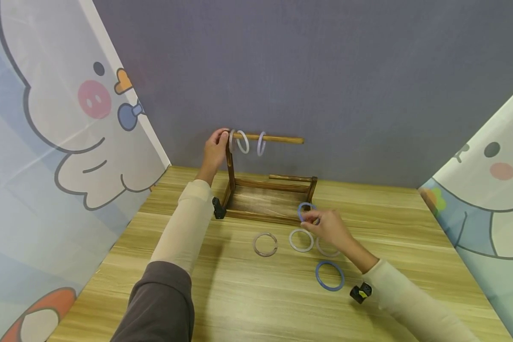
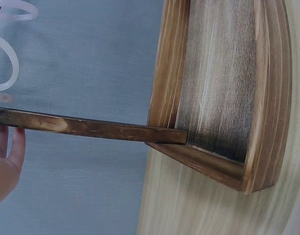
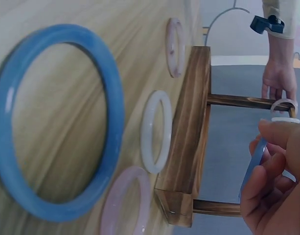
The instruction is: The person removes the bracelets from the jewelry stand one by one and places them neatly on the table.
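My left hand (image 1: 215, 149) grips the top of the upright post (image 1: 230, 164) of a wooden rack (image 1: 261, 217). On the rack's upper bar (image 1: 282, 139) hang a pale pinkish bangle (image 1: 232, 142), a white bangle (image 1: 247, 145) and a lavender bangle (image 1: 260, 142). Between thumb and fingers, my right hand (image 1: 330, 230) pinches a blue bangle (image 1: 299, 211), raised in front of the rack's right end. In the right wrist view, this blue bangle (image 3: 252, 166) is partly hidden by the fingers.
On the table (image 1: 248, 294), in front of the rack, lie a brownish-pink bangle (image 1: 255, 247), a white bangle (image 1: 301, 251), a pale pink bangle (image 1: 328, 256) and a larger-looking blue bangle (image 1: 318, 273). A lower, shorter bar (image 1: 288, 177) crosses the rack's right side. A grey wall stands behind.
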`<state>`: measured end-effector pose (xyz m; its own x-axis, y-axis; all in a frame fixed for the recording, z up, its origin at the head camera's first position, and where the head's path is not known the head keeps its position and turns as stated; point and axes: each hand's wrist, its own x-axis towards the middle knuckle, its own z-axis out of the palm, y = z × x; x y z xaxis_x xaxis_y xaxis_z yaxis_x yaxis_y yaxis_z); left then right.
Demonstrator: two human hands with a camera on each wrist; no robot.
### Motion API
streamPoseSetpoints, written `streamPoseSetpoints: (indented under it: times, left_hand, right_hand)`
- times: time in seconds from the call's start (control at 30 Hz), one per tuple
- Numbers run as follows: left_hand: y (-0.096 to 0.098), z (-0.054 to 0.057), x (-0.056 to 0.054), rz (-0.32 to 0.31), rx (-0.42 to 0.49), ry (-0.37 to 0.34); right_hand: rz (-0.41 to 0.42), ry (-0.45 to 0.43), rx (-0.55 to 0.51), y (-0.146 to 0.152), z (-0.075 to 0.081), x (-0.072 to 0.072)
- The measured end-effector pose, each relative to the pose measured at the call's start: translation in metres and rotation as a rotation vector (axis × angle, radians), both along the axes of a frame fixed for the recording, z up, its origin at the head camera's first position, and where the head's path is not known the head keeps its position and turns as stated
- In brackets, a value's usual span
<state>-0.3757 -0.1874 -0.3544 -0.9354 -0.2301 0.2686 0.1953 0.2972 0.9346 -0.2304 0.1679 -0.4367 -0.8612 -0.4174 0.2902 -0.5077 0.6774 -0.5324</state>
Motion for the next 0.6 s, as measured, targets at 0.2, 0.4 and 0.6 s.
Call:
streamPoseSetpoints:
  times: [0.2,0.4,0.6]
  left_hand:
    - [0.000,0.001,0.001,0.006,-0.003,0.007]
    - [-0.001,0.000,0.001,0.003,-0.017,0.013]
    - [-0.001,-0.001,0.001,-0.005,-0.020,0.015]
  right_hand:
    - [0.044,-0.030,0.028,-0.002,-0.006,0.006]
    - [0.044,-0.053,0.068,-0.003,-0.009,0.010]
    - [0.087,-0.051,0.080,-0.002,-0.016,0.015]
